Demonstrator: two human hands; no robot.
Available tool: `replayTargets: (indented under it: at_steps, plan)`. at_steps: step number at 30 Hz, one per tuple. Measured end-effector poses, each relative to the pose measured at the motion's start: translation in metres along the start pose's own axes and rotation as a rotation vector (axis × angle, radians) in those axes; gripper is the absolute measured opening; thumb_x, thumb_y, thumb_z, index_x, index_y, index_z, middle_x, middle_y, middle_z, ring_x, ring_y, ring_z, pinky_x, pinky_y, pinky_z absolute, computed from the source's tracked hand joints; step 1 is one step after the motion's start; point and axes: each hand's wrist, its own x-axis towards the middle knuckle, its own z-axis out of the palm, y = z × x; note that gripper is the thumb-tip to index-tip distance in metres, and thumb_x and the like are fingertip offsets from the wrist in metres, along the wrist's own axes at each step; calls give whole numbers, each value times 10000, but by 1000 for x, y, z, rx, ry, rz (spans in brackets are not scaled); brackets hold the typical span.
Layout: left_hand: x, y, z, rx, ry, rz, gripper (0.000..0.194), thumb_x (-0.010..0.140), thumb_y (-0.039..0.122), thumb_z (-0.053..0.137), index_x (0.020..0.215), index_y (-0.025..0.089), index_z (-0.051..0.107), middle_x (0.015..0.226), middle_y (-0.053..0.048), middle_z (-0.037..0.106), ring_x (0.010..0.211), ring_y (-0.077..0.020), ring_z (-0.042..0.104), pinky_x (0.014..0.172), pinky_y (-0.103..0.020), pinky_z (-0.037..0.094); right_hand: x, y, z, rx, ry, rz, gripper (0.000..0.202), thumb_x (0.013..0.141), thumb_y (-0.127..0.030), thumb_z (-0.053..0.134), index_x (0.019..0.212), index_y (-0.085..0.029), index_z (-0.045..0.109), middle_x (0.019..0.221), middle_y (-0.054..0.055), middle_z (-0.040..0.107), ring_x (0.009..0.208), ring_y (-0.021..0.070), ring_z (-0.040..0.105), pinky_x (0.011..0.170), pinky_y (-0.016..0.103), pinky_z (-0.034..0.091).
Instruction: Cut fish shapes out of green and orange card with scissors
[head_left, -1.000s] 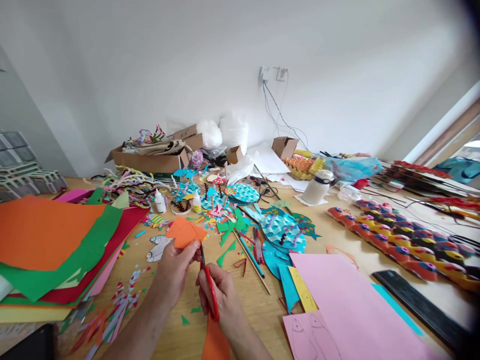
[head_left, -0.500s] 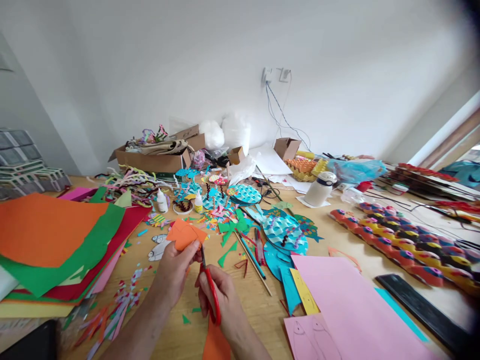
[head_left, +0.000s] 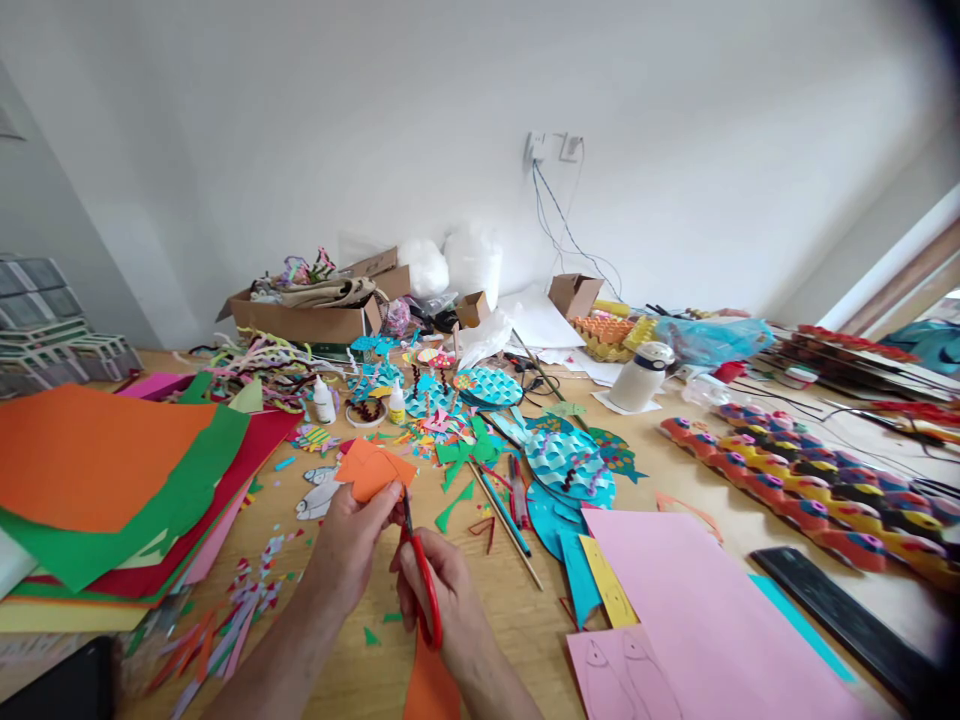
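A small piece of orange paper [head_left: 373,468] is pinched in my left hand [head_left: 358,535], its far part sticking out beyond the fingers. My right hand [head_left: 442,590] grips a pair of scissors [head_left: 429,590] by the red handles. The dark blades point away from me and meet the paper's right edge beside my left fingertips. How far the blades are apart is hard to see. Below my right wrist lies a larger orange strip [head_left: 433,688], partly hidden by the hand. Green scraps [head_left: 372,636] lie on the table between my forearms.
Stacked coloured paper [head_left: 105,455] is at the left. Pink sheets [head_left: 697,600] with drawn fish and a black bar [head_left: 832,615] lie at the right. Ahead are glue bottles [head_left: 323,402], blue paper-plate crafts [head_left: 570,465], pencils [head_left: 506,512], a cardboard box [head_left: 300,322] and painted egg trays [head_left: 795,490].
Almost nothing differs. The orange paper in my left hand has shifted very slightly to the right, and the scissors stay at its edge.
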Motion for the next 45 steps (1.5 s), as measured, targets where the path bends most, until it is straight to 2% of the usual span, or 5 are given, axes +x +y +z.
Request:
replayTargets:
  at_steps: [21,29,45]
  plan:
    - [1,-4,-2,0,-2,-14,100,556,236,676,572,174,600,510,52,575,500,-115,521,544,-234,458,1,4,-1,0,-2,4,480,744,-645,475,607,-189,409,406,-77,376,327,49,320,333,170,233]
    - [2,-4,-6,-17,-36,-25,91,569,227,691,576,167,622,525,41,603,524,-118,542,559,-225,461,1,8,-3,12,1,3,449,767,-601,491,616,-183,428,406,-84,359,322,46,321,314,158,228]
    - [4,-8,-14,-31,-10,-47,133,563,241,711,580,149,616,518,33,618,508,-115,549,530,-224,462,2,14,-3,-17,2,-26,408,791,-533,505,603,-180,425,421,-80,358,327,43,329,299,141,248]
